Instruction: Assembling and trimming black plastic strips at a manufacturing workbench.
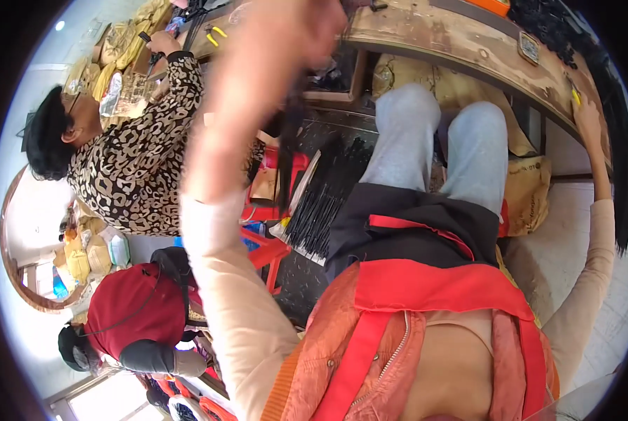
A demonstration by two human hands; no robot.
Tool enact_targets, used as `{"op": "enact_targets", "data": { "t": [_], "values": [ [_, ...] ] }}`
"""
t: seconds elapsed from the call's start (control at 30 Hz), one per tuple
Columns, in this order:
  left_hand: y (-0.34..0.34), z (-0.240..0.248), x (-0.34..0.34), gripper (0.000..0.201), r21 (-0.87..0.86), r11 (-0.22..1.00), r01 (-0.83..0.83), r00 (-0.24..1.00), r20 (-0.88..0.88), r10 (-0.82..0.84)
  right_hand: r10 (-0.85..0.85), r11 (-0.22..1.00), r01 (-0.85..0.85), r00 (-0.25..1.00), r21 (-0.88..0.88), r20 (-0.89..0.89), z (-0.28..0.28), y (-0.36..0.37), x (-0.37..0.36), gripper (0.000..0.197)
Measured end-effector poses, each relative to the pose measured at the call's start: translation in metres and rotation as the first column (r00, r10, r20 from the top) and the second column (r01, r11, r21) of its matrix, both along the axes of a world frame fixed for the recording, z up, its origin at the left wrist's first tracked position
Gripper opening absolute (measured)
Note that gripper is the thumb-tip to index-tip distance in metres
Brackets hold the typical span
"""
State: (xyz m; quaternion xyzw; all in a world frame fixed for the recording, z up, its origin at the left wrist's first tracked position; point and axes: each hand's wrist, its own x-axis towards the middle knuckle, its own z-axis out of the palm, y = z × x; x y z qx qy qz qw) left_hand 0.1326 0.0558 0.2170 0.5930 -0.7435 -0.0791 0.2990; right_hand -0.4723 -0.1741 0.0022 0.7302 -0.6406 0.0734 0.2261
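My left hand [296, 35] is raised over the near edge of the wooden bench and smeared by motion, so its fingers cannot be made out. Close beside that wrist hangs a dark bundle of strands [286, 151]; whether the hand holds it is unclear. Far to the right, my right hand [589, 119] rests at the bench edge, closed on a small yellow-handled tool [576, 97] whose working end is hard to see. Long black strands [619, 154] hang over the bench's right end, just beyond this hand.
The curved bench [426, 31] bears yellow-handled pliers [216, 35], a small framed tray [529, 48] and black strands. Black strands in a row [328, 189] lie left of my knees, near a red stool [268, 249]. Co-workers sit left: leopard-print top [138, 154], red vest [135, 305].
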Motion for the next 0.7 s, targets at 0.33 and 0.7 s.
{"op": "enact_targets", "data": {
  "t": [0.33, 0.7],
  "values": [
    [0.035, -0.364, 0.041, 0.038, 0.170, 0.985, 0.012, 0.909, 0.409, -0.082, 0.003, 0.942, 0.004, 1.000, 0.336, -0.021, -0.008, 0.011, -0.010, 0.016],
    [0.028, -0.404, 0.043, 0.026, 0.749, 0.649, 0.132, 0.905, 0.175, -0.387, 0.166, 0.978, -0.207, 0.698, -0.026, 0.697, 0.043, 0.042, 0.000, 0.019]
  ]
}}
